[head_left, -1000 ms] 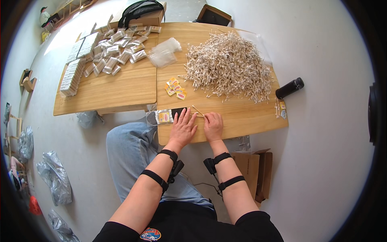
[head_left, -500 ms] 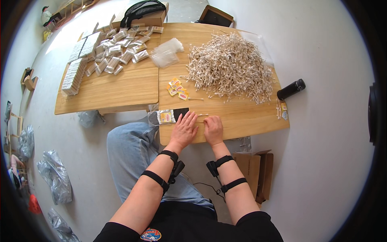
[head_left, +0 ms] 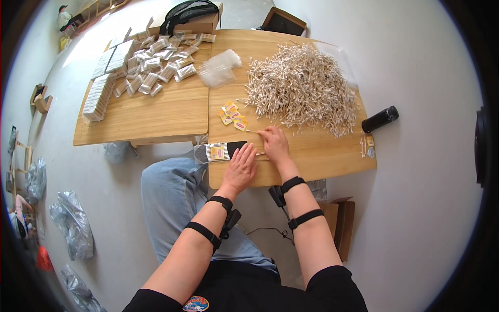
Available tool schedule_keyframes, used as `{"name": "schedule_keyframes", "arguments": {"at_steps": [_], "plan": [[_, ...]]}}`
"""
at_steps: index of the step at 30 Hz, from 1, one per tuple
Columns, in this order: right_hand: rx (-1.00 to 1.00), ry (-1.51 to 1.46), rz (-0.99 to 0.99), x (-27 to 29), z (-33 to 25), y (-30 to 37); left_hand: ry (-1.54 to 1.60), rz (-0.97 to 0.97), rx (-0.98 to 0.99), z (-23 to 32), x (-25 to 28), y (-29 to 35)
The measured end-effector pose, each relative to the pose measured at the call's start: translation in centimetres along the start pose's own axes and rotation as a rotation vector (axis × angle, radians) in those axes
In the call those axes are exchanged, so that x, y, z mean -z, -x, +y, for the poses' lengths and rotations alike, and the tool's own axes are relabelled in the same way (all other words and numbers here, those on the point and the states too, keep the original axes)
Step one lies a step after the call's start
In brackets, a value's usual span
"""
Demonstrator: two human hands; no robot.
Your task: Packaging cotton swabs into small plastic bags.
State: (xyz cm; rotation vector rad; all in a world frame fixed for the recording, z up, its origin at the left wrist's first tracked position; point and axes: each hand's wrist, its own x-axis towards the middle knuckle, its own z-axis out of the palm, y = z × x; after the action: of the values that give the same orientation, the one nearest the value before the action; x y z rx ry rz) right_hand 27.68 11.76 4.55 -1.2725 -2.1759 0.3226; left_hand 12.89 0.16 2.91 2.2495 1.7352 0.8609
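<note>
My left hand (head_left: 240, 167) lies flat, its fingers stretched over the end of a black strip (head_left: 238, 147) at the table's front edge. On that strip a clear bag (head_left: 201, 154) surrounds a row of cotton swabs (head_left: 210, 152) and a yellow card (head_left: 218, 151). A loose swab shows beside the left fingertips, partly hidden by the hand. Farther forward, my right hand (head_left: 276, 145) has its thumb and fingers closed on one end of a single cotton swab (head_left: 251, 131). Just beyond are several yellow cards (head_left: 232, 113), lying in a loose cluster.
A big heap of cotton swabs (head_left: 301, 88) covers the far right. Clear empty bags (head_left: 218, 70) lie at the middle back, beside filled packets (head_left: 150, 65) and stacked white bundles (head_left: 99, 99). A black bottle (head_left: 379, 119) is at the right edge; a cardboard box (head_left: 344, 229) stands below.
My right hand has moved forward from beside the left hand to the swab near the yellow cards and closed on its end. My left hand stays on the black strip.
</note>
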Motion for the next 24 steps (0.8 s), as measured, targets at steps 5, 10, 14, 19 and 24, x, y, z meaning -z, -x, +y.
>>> {"name": "schedule_keyframes", "arguments": {"at_steps": [5, 10, 14, 19, 24], "plan": [[0.025, -0.065, 0.012, 0.9, -1.6, 3.9, -0.055, -0.019, 0.042, -0.5, 0.0, 0.3], [-0.164, -0.045, 0.107, 1.2, -0.7, 3.8, -0.083, -0.025, 0.033, 0.1, 0.3, -0.1], [-0.147, 0.240, 0.172, 0.3, 0.6, 0.8, -0.052, -0.029, 0.028, 0.1, 0.3, 0.0], [-0.249, 0.432, 0.027, 0.3, -0.7, -0.5, -0.042, -0.032, 0.033, 0.2, 0.4, 0.1], [-0.173, 0.311, 0.114, -0.6, -0.4, 3.2, -0.047, -0.015, 0.024, 0.1, 0.5, 0.0]]}}
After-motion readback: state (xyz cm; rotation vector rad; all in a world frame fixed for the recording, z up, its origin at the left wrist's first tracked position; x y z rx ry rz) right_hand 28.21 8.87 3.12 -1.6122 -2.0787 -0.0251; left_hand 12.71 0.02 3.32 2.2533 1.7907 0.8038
